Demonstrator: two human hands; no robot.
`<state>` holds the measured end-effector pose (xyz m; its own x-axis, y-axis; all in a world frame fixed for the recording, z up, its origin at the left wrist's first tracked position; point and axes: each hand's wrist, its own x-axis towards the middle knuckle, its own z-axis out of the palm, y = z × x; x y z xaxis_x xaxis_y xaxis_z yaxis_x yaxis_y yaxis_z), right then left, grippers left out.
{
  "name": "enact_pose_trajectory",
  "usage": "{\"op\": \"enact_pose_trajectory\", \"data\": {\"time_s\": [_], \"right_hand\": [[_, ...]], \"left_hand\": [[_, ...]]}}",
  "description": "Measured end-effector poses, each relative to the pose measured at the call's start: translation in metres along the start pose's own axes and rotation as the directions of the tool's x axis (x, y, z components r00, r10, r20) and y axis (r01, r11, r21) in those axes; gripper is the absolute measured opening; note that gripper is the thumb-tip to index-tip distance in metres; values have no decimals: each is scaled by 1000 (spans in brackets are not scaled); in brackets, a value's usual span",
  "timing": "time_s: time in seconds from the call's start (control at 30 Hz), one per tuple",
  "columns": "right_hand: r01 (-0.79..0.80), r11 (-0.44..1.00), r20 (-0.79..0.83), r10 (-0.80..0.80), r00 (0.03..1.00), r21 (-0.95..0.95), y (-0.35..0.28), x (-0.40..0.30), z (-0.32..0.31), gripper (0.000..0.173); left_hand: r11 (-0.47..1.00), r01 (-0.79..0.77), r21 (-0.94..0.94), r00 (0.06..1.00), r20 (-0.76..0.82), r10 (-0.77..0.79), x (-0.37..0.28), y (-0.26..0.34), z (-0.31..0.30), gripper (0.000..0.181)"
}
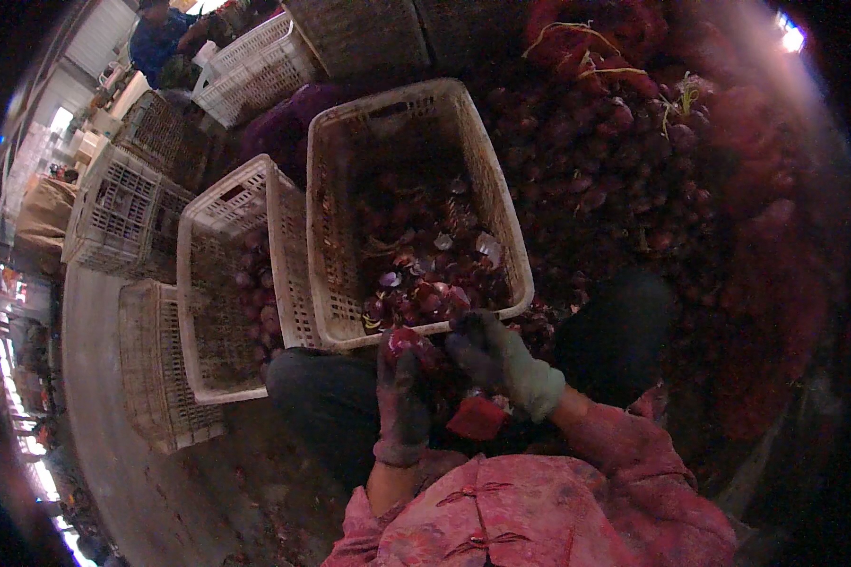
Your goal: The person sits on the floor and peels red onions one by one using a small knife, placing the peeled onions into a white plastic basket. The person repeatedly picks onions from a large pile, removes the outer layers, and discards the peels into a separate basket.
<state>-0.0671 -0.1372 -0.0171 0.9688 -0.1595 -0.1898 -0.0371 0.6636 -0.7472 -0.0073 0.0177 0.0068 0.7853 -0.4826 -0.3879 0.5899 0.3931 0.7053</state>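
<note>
My left hand (401, 404), in a dark-stained work glove, holds a shiny red onion (404, 341) at the near rim of a large plastic crate (315, 234). Loose skins and onion scraps (432, 283) lie inside that crate. My right hand (500, 358), gloved with a pale cuff, is just right of the onion, its fingers curled near the same rim. Blur and shadow hide whether anything is between those fingers. Below the hands, a red piece of material (478, 418) shows between my legs.
A second crate (188, 305) with red onions (259, 298) stands on the left. More crates (113, 212) are beyond it. A large heap of onions (610, 163) and red mesh sacks (773, 234) fill the right. Another person (159, 42) is at the far upper left.
</note>
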Motion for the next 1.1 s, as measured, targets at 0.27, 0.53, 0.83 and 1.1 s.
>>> {"op": "enact_pose_trajectory", "data": {"time_s": [0.27,0.53,0.83,1.1], "right_hand": [[113,768,-140,-256,956,-630,58,28,-62,19],[-312,864,-232,235,944,-396,-5,-1,2,22],[-109,244,-60,201,978,-964,-8,-46,18,30],[-183,191,-113,328,938,-964,-31,-47,35,36]], "left_hand": [[999,-30,34,999,23,30,9,-2,17,39],[985,36,-171,998,66,-26,17,-14,-4,25],[984,62,-167,998,2,-62,15,-12,-4,48],[980,62,-189,996,-54,-74,16,-13,-8,56]]}}
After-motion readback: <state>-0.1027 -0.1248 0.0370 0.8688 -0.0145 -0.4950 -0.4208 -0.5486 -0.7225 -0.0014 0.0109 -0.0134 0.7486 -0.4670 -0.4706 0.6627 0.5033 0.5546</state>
